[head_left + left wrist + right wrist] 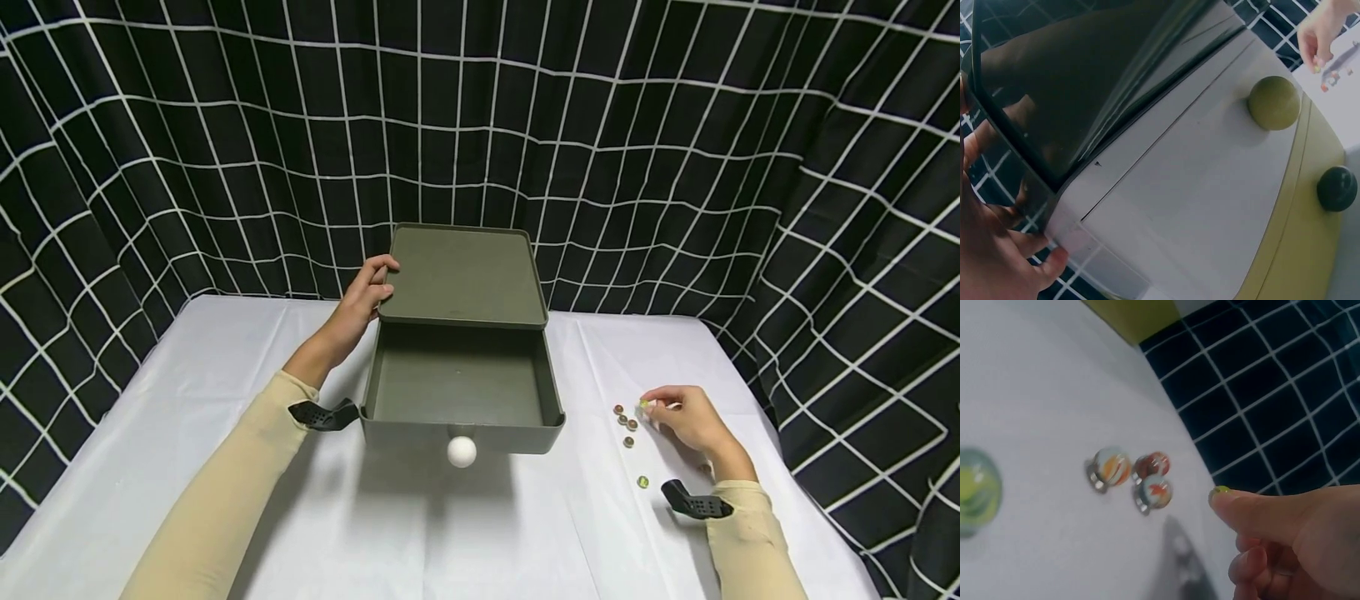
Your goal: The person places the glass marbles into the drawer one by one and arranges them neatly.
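A small drawer cabinet with an olive-grey top stands on the table, its upper drawer pulled out toward me. No contents show inside that drawer, and its front bears a round white knob. My left hand grips the cabinet's left side near the top, fingertips over the edge. To the right, my right hand pinches a yellow-green marble between thumb and finger, low over the table. Beside it lie several reddish-brown marbles, orange-and-white swirled in the right wrist view, and one green marble nearer me.
Lower drawers show in the left wrist view, one white with an olive knob, one yellow with a dark green knob. White cloth covers the table. Black curtains with white grid lines hang behind and at both sides.
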### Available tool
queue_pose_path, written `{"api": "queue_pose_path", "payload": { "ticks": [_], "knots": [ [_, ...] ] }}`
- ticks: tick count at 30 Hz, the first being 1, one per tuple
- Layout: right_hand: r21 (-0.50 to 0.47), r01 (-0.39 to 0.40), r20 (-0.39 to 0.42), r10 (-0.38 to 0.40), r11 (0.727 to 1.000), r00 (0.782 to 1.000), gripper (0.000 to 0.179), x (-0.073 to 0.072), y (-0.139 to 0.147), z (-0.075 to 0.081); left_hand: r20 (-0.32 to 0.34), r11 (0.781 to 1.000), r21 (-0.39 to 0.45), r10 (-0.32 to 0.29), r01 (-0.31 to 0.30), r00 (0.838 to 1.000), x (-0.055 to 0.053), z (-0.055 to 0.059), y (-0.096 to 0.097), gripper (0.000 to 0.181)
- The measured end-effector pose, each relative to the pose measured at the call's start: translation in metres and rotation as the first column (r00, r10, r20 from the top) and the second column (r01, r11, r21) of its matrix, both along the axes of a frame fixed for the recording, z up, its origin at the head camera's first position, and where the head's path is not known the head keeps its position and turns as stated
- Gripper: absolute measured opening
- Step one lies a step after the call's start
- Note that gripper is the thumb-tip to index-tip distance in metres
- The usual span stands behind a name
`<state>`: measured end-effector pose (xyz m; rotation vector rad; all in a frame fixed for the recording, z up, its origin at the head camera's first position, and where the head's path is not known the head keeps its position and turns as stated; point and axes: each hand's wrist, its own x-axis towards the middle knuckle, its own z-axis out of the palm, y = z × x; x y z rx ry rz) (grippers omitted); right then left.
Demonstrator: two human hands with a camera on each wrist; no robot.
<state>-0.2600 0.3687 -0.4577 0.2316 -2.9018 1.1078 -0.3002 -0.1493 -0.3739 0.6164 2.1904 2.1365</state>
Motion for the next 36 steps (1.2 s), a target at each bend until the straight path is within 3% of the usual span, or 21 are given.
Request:
{"api": "queue_pose_path", "payload": {
  "ticks": [9, 28, 36],
  "knots": [
    [-0.045, -0.052, -0.099, 0.047, 0.998, 0.994, 0.02, 0.006, -0.012, 0.022, -0.004, 1.0, -0.003, 0.005, -0.005, 1.0, 0.001, -0.001, -0.001, 0.042],
    [-0.045, -0.125, -0.169, 0.116, 0.991, 0.979, 0.018, 0.02, -0.054, 0.06, -0.005, 1.0, 0.001, -0.006, 0.006, 1.0, -0.002, 0.001, 0.0, 0.043],
    [-0.078, -0.169, -0.302, 0.138, 0.982, 0.943, 0.012, 0.022, -0.074, 0.081, -0.011, 1.0, -0.004, -0.002, 0.002, 1.0, -0.002, 0.001, -0.001, 0.041]
  ]
}}
